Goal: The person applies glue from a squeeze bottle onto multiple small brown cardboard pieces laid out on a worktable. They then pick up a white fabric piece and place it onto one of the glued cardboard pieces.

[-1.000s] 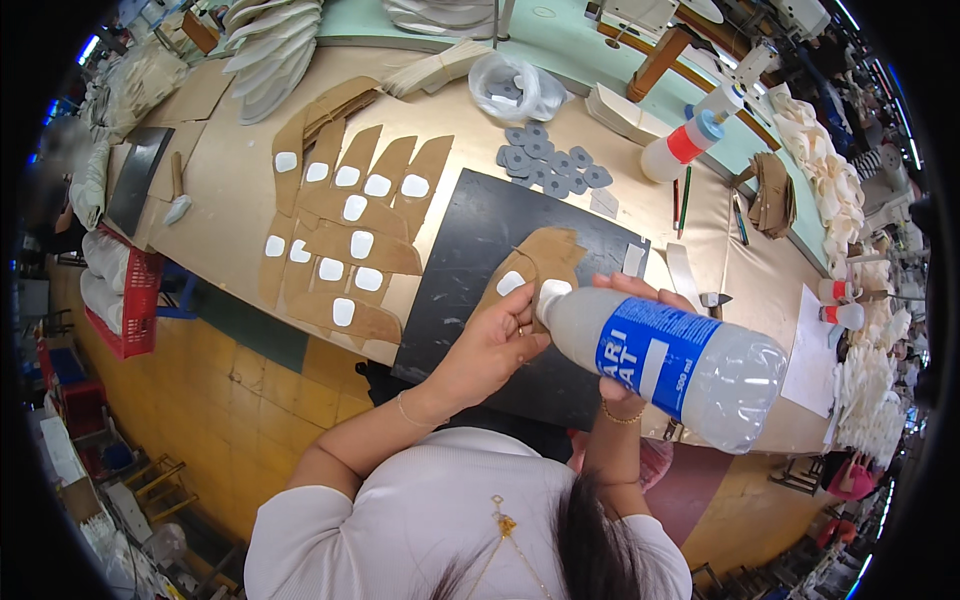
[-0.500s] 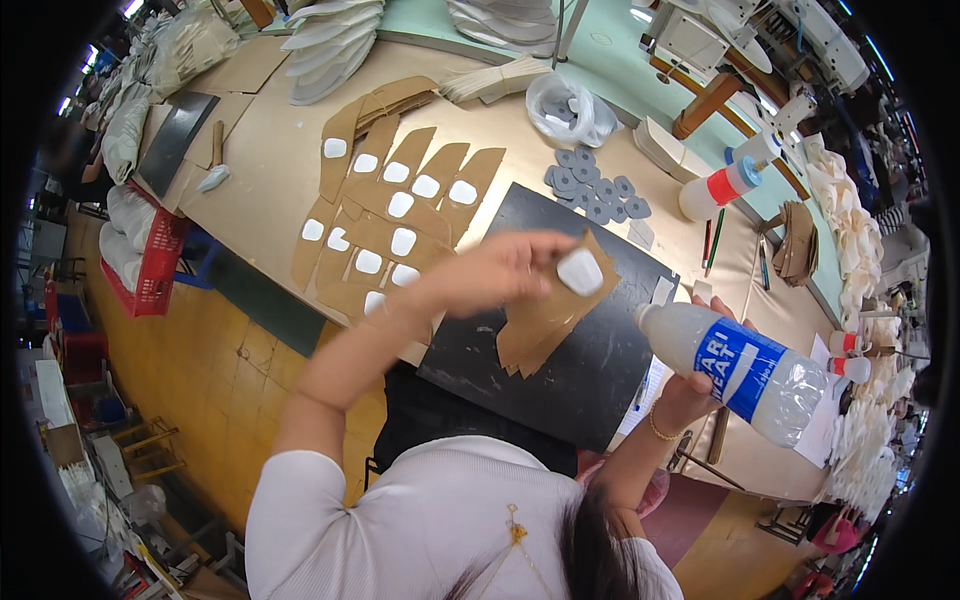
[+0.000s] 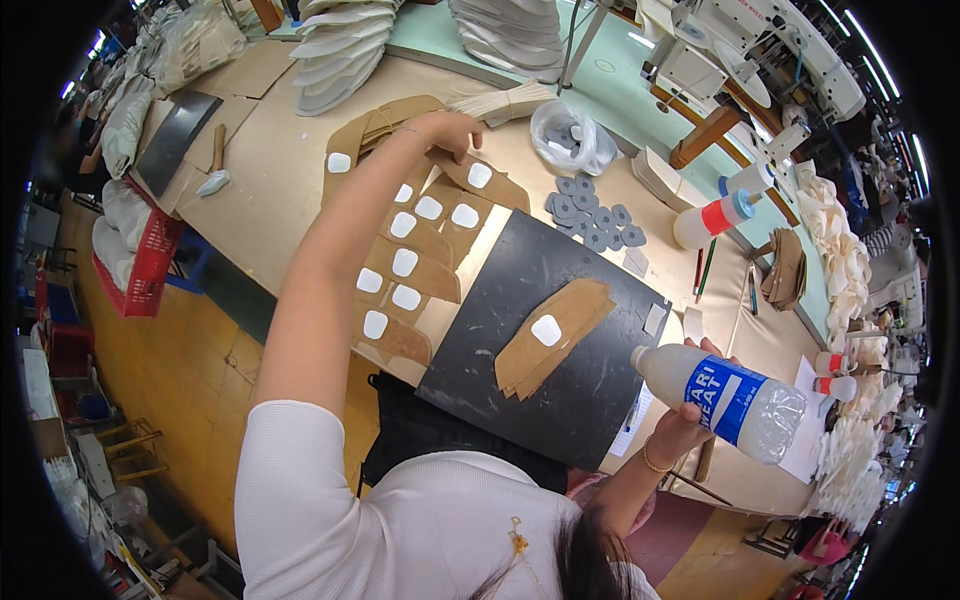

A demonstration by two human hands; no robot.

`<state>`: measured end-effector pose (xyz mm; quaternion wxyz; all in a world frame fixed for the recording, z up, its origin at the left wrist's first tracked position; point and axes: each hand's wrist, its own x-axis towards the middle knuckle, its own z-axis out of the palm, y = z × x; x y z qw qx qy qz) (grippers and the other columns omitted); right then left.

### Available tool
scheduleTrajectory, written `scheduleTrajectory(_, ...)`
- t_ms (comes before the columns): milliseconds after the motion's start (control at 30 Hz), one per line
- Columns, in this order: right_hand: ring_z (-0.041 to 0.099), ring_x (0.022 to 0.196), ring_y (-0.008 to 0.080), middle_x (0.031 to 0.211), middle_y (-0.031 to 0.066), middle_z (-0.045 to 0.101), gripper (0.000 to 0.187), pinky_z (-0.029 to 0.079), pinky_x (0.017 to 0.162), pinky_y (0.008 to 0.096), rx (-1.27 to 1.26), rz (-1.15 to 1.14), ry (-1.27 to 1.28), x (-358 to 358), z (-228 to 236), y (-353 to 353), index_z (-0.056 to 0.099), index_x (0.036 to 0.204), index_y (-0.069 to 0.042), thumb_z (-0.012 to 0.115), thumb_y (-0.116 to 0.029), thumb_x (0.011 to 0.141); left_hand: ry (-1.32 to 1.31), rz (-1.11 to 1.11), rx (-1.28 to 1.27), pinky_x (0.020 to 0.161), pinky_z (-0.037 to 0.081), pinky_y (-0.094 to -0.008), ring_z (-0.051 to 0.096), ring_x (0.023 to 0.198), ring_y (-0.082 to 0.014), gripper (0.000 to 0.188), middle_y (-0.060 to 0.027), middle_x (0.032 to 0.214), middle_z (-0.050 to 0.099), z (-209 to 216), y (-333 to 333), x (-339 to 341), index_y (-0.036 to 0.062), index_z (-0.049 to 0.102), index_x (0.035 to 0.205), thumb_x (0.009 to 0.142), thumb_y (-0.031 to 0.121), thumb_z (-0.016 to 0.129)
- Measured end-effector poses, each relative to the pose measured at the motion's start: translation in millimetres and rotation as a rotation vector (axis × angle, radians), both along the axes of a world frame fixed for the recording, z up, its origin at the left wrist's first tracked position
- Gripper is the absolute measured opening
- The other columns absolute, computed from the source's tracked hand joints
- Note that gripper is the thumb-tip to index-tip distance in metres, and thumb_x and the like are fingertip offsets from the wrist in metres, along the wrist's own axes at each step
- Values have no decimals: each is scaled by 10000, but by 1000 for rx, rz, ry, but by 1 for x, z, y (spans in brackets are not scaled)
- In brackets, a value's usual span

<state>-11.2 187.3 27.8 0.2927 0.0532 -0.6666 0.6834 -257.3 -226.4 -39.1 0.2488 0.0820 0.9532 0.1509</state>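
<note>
The brown cut piece (image 3: 508,192), bearing a white patch (image 3: 480,175), lies at the fingertips of the left hand (image 3: 450,130), its left end overlapped by them. These fingers are bent; whether they grip the piece cannot be told. The right hand (image 3: 685,425) is wrapped around a tilted plastic bottle (image 3: 660,370), neck directed toward the upper left. The bottle carries a blue label (image 3: 727,400) with large white lettering and a white bar. Beside the neck, a black board (image 3: 465,335) supports a brown stack (image 3: 575,315). Beyond the board lie grey pieces (image 3: 594,215) and a red-banded dispenser bottle (image 3: 708,222).
</note>
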Motion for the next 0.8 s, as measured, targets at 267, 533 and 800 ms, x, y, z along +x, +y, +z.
scheduleTrajectory(267,601,979,378,1110,260,564,947,514,851,486,-14,42,-17,-6,0,-4,363,1259,-12,775,-553,600,675,87,-3,786,460,-364,580,931,-265,334,-121,1025,605,7,17,65,60,576,1058,753,164,661)
scheduleTrajectory(533,588,1007,364,1144,267,539,933,494,883,498,-44,98,-71,-4,-6,-11,369,1266,-24,763,-562,612,233,243,654,735,451,-346,562,809,-236,249,-93,854,560,3,155,240,34,579,893,768,222,684)
scheduleTrajectory(800,594,995,359,1127,247,556,921,480,897,528,-88,119,-63,6,-9,-8,372,1265,-33,752,-570,619,385,323,450,774,336,-356,488,881,-249,275,-58,868,549,-1,186,255,86,561,869,728,262,720)
